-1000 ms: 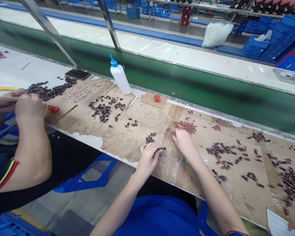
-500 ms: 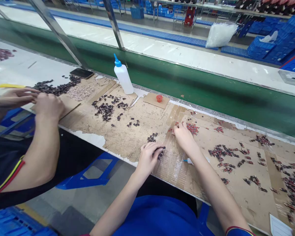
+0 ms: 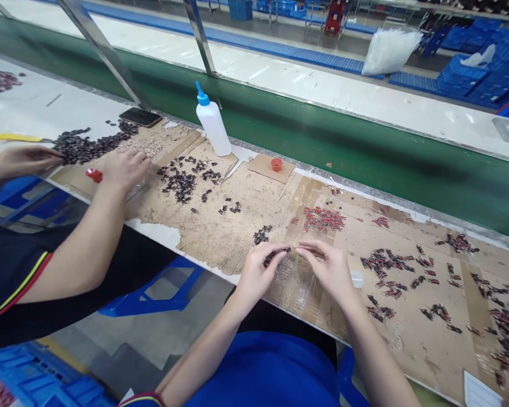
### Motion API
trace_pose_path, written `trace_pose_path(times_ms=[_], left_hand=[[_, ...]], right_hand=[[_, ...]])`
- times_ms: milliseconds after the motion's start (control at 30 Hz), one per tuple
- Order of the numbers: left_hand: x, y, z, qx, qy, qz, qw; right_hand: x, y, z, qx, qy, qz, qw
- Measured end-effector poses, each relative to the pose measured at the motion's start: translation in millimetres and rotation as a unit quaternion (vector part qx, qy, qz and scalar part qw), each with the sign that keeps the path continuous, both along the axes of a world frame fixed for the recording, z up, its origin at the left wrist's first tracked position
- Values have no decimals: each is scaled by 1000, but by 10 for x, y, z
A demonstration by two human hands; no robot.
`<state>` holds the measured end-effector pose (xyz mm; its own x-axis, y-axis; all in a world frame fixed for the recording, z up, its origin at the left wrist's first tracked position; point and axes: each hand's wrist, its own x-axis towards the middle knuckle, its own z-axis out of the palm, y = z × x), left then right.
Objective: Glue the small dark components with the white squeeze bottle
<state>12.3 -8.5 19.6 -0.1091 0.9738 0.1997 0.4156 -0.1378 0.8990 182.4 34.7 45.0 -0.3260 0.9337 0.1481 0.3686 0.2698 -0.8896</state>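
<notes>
My left hand (image 3: 261,264) pinches a small black part (image 3: 287,250) over the cardboard, just below a little heap of black parts (image 3: 262,234). Close beside it on the right, my right hand (image 3: 322,263) has thumb and forefinger pressed together near that part; what they hold is too small to make out. Above my right hand lies a pile of small red parts (image 3: 323,219). A small translucent bottle (image 3: 357,279) shows partly from behind my right wrist. To the right, joined black and red pieces (image 3: 384,261) are scattered in groups.
A white bottle with a blue tip (image 3: 214,127) stands at the back, with a red cap (image 3: 276,164) to its right. Another person's hands (image 3: 125,168) work at the left among black parts (image 3: 82,148). Behind the cardboard runs a green belt (image 3: 280,121).
My right hand has moved from the red pile down and left to my left hand. The other person's right hand has shifted right, away from their left hand; a red item now shows beside it.
</notes>
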Motion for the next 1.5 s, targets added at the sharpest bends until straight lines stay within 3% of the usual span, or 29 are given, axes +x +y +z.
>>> trace_pose_path(times_ms=[133,267,600,933,1267,1500], left_hand=[[38,-29,34,4,19,-10,1000],[58,-50,68,11,36,-29,999],[60,-78,91,52,87,-60,993],[94,-97,150,19,13,-91,996],[179,-147,302,-26,1,-117,993],[442,-120,222,-7,30,-156,987]], right_hand=[[4,-127,-48,-56,28,-39,997],[-10,-179,-65,-65,39,-44,996],[-3,-236,-25,5,-23,-10,1000],[-1,-330,-51,93,-53,-1,994],[126,-408,1,-8,-11,-35,999],[313,-551,-47,13,-39,-104,994]])
